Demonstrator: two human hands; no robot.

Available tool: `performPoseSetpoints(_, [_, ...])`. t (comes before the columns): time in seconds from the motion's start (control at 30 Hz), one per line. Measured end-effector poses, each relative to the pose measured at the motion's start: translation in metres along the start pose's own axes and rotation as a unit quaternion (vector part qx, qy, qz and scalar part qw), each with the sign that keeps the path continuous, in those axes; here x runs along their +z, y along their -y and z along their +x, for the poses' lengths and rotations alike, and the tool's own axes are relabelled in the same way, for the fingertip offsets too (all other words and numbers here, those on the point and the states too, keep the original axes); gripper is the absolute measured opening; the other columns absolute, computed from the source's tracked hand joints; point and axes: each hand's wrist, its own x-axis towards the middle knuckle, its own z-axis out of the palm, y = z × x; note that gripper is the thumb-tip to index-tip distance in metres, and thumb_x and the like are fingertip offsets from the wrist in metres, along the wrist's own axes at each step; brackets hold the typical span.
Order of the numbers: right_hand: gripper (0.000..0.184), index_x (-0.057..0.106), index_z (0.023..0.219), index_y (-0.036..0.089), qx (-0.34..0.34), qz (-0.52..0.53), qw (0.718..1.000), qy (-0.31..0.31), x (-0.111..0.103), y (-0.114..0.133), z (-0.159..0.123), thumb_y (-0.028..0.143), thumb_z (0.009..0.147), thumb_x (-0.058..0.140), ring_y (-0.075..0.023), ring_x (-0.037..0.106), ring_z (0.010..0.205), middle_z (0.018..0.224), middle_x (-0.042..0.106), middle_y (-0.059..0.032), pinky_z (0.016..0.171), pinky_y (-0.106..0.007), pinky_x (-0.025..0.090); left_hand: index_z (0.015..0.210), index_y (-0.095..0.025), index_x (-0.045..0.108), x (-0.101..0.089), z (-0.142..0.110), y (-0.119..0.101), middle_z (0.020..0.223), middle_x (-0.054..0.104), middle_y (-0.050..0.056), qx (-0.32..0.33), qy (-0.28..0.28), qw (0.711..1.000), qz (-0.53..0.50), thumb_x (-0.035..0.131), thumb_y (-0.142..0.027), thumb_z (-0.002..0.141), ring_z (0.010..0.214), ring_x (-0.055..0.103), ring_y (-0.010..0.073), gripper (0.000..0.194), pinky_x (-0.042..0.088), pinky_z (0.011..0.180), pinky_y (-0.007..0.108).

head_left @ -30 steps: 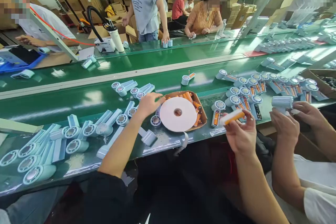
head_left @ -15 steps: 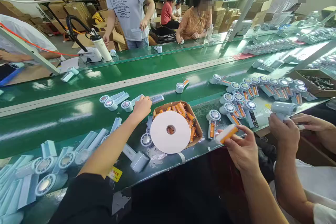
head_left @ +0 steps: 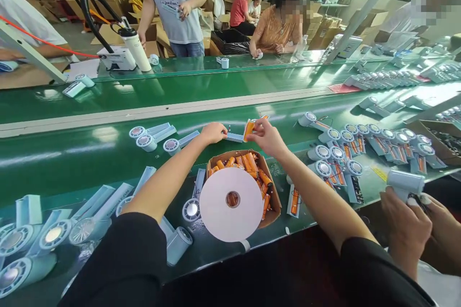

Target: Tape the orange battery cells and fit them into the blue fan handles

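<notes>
My right hand (head_left: 268, 138) is raised above the belt, its fingers closed on an orange battery cell (head_left: 248, 130) with a white side strip. Just left of it, my left hand (head_left: 215, 133) has its fingers bent around the head end of a pale blue handheld fan, hiding that end. The fan's open handle (head_left: 234, 137) points right, toward the battery. Below both hands stands a cardboard box (head_left: 276, 206) of orange batteries (head_left: 252, 163), with a white tape reel (head_left: 219, 216) leaning on its front. Another fan beyond my right hand is mostly covered.
Several pale blue fans (head_left: 146, 141) lie left on the green belt (head_left: 90, 153), more at the near left (head_left: 54, 235). Fans with batteries (head_left: 336, 153) crowd the right. A co-worker's hands (head_left: 410, 220) hold a fan at the right edge. Other people sit or stand across the line.
My right hand has swung left and forward from the near right, bringing the battery beside the fan handle. My left hand has shifted slightly right with the fan. The head view has moved a little.
</notes>
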Motion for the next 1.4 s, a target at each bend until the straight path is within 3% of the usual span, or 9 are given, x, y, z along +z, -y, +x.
performPoseSetpoints(0.17, [0.031, 0.049, 0.103, 0.026, 0.003, -0.226, 0.971, 0.078, 0.005, -0.026, 0.043, 0.02, 0.082, 0.071, -0.0225, 0.079, 0.078, 0.089, 0.074, 0.0016, 0.073, -0.034, 0.06, 0.112, -0.029, 0.081, 0.003, 0.003, -0.004, 0.119, 0.081, 0.005, -0.018, -0.01, 1.0, -0.02, 0.061, -0.038, 0.093, 0.112, 0.072, 0.0249, 0.029, 0.053, 0.093, 0.03])
performPoseSetpoints(0.37, [0.048, 0.056, 0.135, 0.026, -0.021, -0.327, 0.936, 0.127, 0.005, -0.03, 0.051, 0.015, 0.09, 0.067, -0.0236, 0.079, 0.1, 0.098, 0.081, -0.0031, 0.091, -0.034, 0.058, 0.11, -0.03, 0.079, 0.002, 0.008, -0.011, 0.113, 0.081, 0.004, -0.028, -0.011, 0.999, -0.042, 0.062, -0.039, 0.094, 0.112, 0.072, 0.0252, 0.025, 0.052, 0.092, 0.031])
performPoseSetpoints(0.67, [0.045, 0.064, 0.143, 0.024, -0.045, -0.505, 0.829, 0.234, 0.003, -0.02, 0.053, 0.023, 0.099, 0.062, -0.033, 0.077, 0.098, 0.108, 0.083, -0.0115, 0.085, -0.037, 0.054, 0.115, -0.027, 0.073, 0.0, 0.017, -0.025, 0.113, 0.08, 0.005, -0.058, -0.02, 0.994, -0.087, 0.053, -0.034, 0.101, 0.106, 0.072, 0.0242, 0.025, 0.051, 0.09, 0.031])
performPoseSetpoints(0.87, [0.042, 0.066, 0.143, 0.029, -0.052, -0.544, 0.783, 0.298, 0.018, -0.015, 0.062, 0.035, 0.101, 0.063, -0.0333, 0.073, 0.12, 0.134, 0.076, -0.0125, 0.098, -0.042, 0.056, 0.112, -0.026, 0.073, 0.002, 0.025, -0.03, 0.115, 0.08, 0.005, -0.065, -0.019, 0.992, -0.102, 0.056, -0.029, 0.102, 0.111, 0.071, 0.0227, 0.02, 0.052, 0.094, 0.032])
performPoseSetpoints(0.97, [0.032, 0.076, 0.126, 0.024, -0.039, -0.539, 0.787, 0.299, 0.025, -0.011, 0.071, 0.036, 0.096, 0.07, -0.0341, 0.074, 0.119, 0.127, 0.078, -0.0145, 0.098, -0.042, 0.056, 0.116, -0.021, 0.072, 0.004, 0.028, -0.032, 0.117, 0.077, 0.007, -0.065, -0.015, 0.992, -0.104, 0.059, -0.036, 0.105, 0.11, 0.071, 0.0222, 0.023, 0.054, 0.1, 0.039])
performPoseSetpoints(1.07, [0.023, 0.08, 0.111, 0.018, -0.024, -0.513, 0.81, 0.283, 0.023, 0.0, 0.075, 0.031, 0.092, 0.076, -0.0252, 0.078, 0.105, 0.11, 0.083, -0.0097, 0.093, -0.03, 0.055, 0.121, -0.017, 0.07, -0.001, 0.029, -0.038, 0.121, 0.074, 0.009, -0.059, -0.013, 0.993, -0.102, 0.064, -0.045, 0.104, 0.112, 0.07, 0.0233, 0.033, 0.056, 0.103, 0.048])
performPoseSetpoints(1.17, [0.026, 0.078, 0.116, 0.012, -0.021, -0.474, 0.849, 0.231, 0.008, 0.018, 0.063, 0.027, 0.098, 0.067, -0.0168, 0.077, 0.1, 0.108, 0.083, -0.006, 0.093, -0.025, 0.052, 0.124, -0.017, 0.069, -0.016, 0.022, -0.05, 0.124, 0.072, 0.01, -0.038, -0.016, 0.994, -0.099, 0.066, -0.044, 0.103, 0.112, 0.07, 0.0236, 0.034, 0.058, 0.102, 0.048])
performPoseSetpoints(1.3, [0.029, 0.075, 0.126, 0.012, -0.026, -0.416, 0.9, 0.124, -0.028, 0.041, -0.009, 0.017, 0.1, 0.064, -0.0213, 0.077, 0.106, 0.124, 0.081, -0.012, 0.098, -0.036, 0.057, 0.136, -0.018, 0.065, -0.043, -0.018, -0.069, 0.134, 0.071, 0.012, 0.038, -0.04, 0.993, -0.101, 0.056, -0.031, 0.107, 0.124, 0.066, 0.0246, 0.034, 0.05, 0.113, 0.045])
performPoseSetpoints(1.4, [0.025, 0.08, 0.119, 0.018, -0.021, -0.366, 0.926, 0.087, -0.055, 0.045, -0.101, 0.021, 0.1, 0.063, -0.0232, 0.08, 0.096, 0.118, 0.083, -0.0096, 0.087, -0.035, 0.063, 0.142, -0.019, 0.063, -0.05, -0.086, -0.076, 0.145, 0.069, 0.009, 0.12, -0.038, 0.987, -0.104, 0.062, -0.03, 0.101, 0.136, 0.059, 0.0253, 0.043, 0.041, 0.122, 0.038])
